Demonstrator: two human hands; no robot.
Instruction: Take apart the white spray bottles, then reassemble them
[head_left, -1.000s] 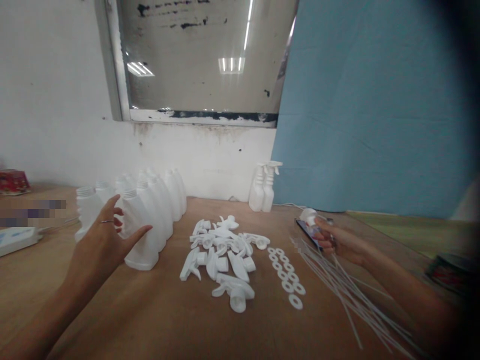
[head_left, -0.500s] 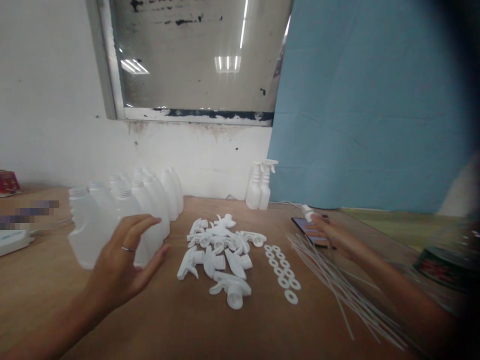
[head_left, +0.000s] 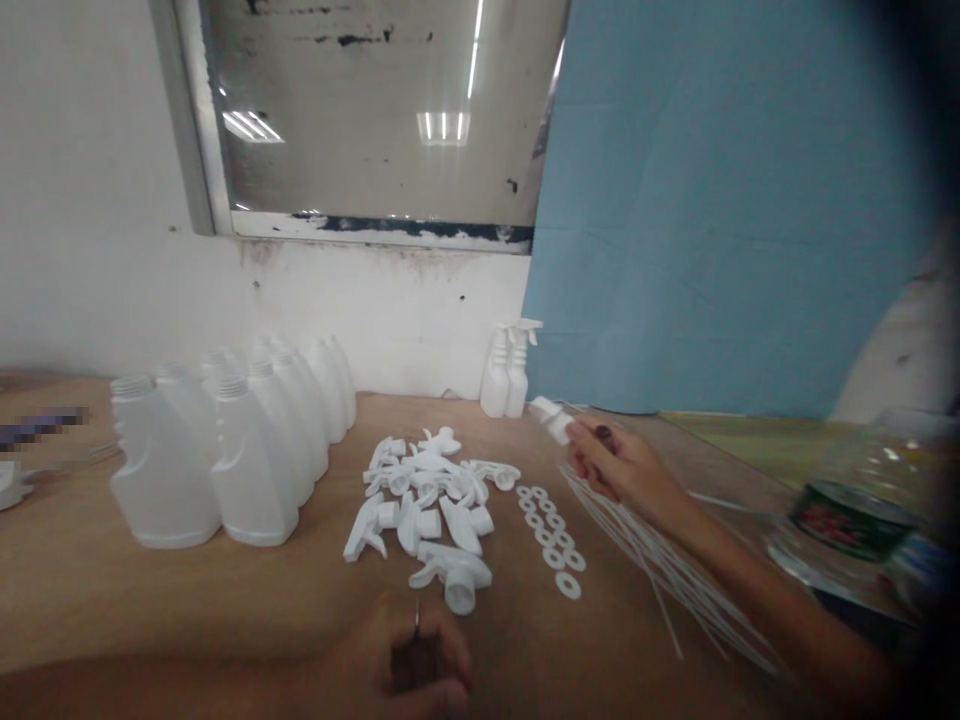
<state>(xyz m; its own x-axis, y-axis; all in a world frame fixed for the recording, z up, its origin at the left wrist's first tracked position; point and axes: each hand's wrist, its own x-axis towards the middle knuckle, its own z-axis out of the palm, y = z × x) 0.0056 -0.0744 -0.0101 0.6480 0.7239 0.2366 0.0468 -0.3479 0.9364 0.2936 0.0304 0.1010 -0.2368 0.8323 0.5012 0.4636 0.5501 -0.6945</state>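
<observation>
My right hand (head_left: 611,460) is closed around a white trigger spray head (head_left: 553,418), whose end sticks out past the fingers. It is above white, thin dip tubes (head_left: 645,545) lying in a loose bundle. My left hand (head_left: 424,655), wearing a ring, is low at the front, slightly blurred. Its fingers are loosely curled, with a hollow between them and the thumb, and I see nothing in it. Just beyond it is a pile of white trigger spray heads (head_left: 435,490). White ring washers (head_left: 553,555) lie in two rows to the right of the pile.
Several translucent white bottles (head_left: 169,490) without caps stand in rows on the left. Two white spray bottles (head_left: 516,380) stand by the wall. A clear plastic bottle with a green label (head_left: 851,515) is at the right. A blue sheet (head_left: 712,220) hangs behind.
My left hand has moved from beside the bottles to the front middle, its fingers curling. My right hand has moved left with the spray head. The view has shifted slightly right.
</observation>
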